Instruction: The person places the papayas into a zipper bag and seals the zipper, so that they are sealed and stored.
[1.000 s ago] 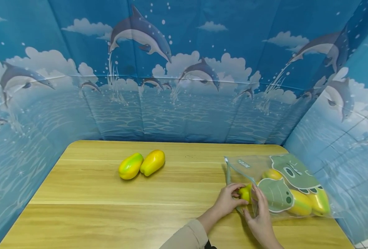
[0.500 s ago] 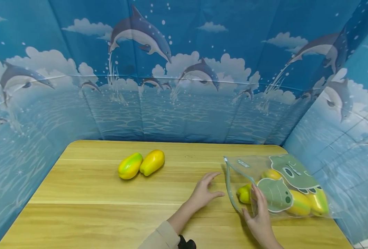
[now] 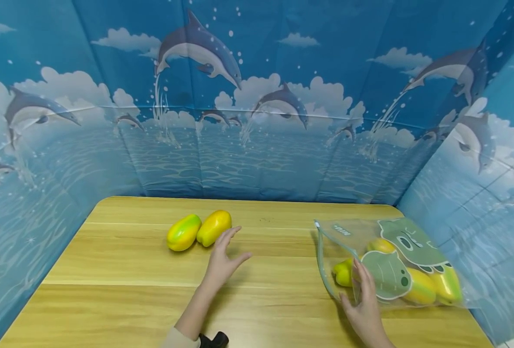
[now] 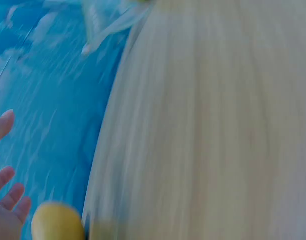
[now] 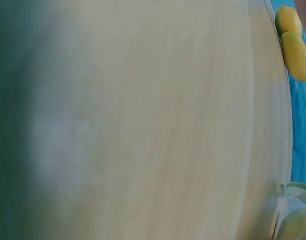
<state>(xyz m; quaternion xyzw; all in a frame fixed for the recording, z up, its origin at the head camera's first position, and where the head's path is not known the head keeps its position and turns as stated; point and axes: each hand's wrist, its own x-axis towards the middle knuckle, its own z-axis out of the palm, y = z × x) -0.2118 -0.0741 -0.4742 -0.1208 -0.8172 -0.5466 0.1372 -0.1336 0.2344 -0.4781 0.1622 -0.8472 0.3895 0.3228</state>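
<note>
Two yellow-green papayas lie side by side left of the table's middle, a left papaya (image 3: 184, 233) and a right papaya (image 3: 215, 228). My left hand (image 3: 220, 266) is just in front of the right one, fingers spread, holding nothing. In the left wrist view, its fingers (image 4: 12, 196) are beside a blurred papaya (image 4: 57, 222). At the table's right lies a clear zip bag (image 3: 348, 232) with a green cartoon print, its mouth facing left. My right hand (image 3: 364, 309) grips the near edge of that mouth. Several papayas are inside, one papaya (image 3: 343, 273) close to the opening.
The wooden table (image 3: 152, 299) has rounded far corners. A blue dolphin-print curtain (image 3: 257, 154) hangs behind it and along both sides. A black wrist device (image 3: 214, 340) is strapped on the left forearm.
My left hand has left the papaya at the bag's mouth and swept left across the table to the two papayas. The right hand has stayed at the bag.
</note>
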